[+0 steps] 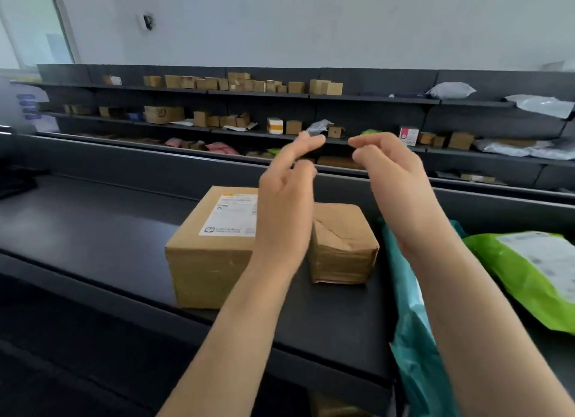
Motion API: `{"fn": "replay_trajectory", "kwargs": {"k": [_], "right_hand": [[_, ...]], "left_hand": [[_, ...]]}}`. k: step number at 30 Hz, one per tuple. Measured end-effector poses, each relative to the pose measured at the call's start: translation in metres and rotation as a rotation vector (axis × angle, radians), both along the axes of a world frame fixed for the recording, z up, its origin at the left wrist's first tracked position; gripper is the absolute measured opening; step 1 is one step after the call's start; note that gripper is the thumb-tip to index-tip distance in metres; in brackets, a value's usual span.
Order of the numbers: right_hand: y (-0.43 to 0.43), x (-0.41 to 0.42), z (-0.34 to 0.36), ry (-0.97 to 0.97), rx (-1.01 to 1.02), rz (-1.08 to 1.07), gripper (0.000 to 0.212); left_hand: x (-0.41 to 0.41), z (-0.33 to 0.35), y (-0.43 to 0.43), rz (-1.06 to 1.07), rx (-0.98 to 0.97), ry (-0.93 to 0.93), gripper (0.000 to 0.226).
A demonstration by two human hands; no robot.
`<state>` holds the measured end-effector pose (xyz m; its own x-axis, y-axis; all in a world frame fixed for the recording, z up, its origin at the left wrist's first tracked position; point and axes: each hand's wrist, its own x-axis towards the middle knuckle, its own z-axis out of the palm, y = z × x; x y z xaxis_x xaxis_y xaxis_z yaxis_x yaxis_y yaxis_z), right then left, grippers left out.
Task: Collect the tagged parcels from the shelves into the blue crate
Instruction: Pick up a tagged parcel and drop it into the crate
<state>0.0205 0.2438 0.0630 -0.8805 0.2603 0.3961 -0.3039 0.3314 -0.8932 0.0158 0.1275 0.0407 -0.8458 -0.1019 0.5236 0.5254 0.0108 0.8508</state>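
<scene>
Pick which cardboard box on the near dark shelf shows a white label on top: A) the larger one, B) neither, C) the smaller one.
A: the larger box carries a white label on its top; the smaller box beside it shows plain brown wrapping.

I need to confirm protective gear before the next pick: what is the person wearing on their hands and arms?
Nothing that shows. The left hand and right hand are bare: no gloves, rings or tape. The left arm and right arm are bare too, with no sleeve, watch or wristband down to the picture's bottom edge.
</scene>
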Motion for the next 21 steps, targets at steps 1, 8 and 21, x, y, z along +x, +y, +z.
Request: {"fn": "replay_trajectory", "kwargs": {"k": [1,8,21], "right_hand": [[0.011,-0.007,-0.003,-0.024,-0.002,-0.044,0.027],[0.039,-0.040,-0.080,-0.346,0.021,-0.084,0.044],[0.031,-0.046,-0.084,-0.362,-0.090,-0.049,0.043]], "left_hand": [[-0.008,-0.002,0.016,-0.058,-0.027,-0.066,0.035],[-0.051,-0.043,0.057,0.062,0.000,-0.307,0.037],[-0.063,-0.063,0.052,-0.056,0.014,-0.613,0.046]]}}
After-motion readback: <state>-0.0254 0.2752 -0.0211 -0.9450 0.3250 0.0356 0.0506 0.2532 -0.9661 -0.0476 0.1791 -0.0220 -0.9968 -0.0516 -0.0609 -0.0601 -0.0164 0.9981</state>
